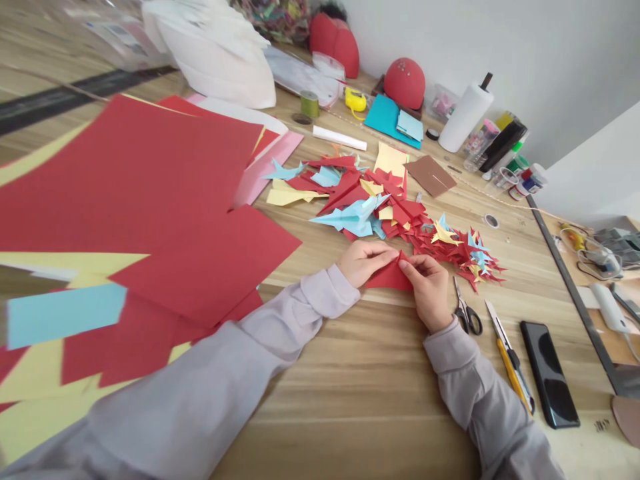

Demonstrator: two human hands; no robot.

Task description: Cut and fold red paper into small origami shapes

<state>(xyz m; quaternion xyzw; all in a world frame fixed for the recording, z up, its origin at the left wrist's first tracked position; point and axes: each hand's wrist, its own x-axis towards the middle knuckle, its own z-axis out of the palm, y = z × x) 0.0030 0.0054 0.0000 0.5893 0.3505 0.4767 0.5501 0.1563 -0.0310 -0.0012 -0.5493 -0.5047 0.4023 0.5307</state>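
Note:
My left hand [364, 261] and my right hand [431, 288] pinch a folded piece of red paper [389, 276] between them, low over the wooden table [360, 373]. The paper forms a triangle with its tip pointing up between my fingertips. Just beyond my hands lies a heap of folded paper shapes [395, 207] in red, light blue and yellow. It stretches to the right as far as a cluster of small pointed pieces [473, 257].
Large red sheets [135, 180] with yellow and blue paper cover the table's left side. Scissors [466, 311], a yellow utility knife [510, 355] and a black phone [549, 372] lie right of my right hand. Bottles, a white roll [466, 115] and red cushions stand along the far edge.

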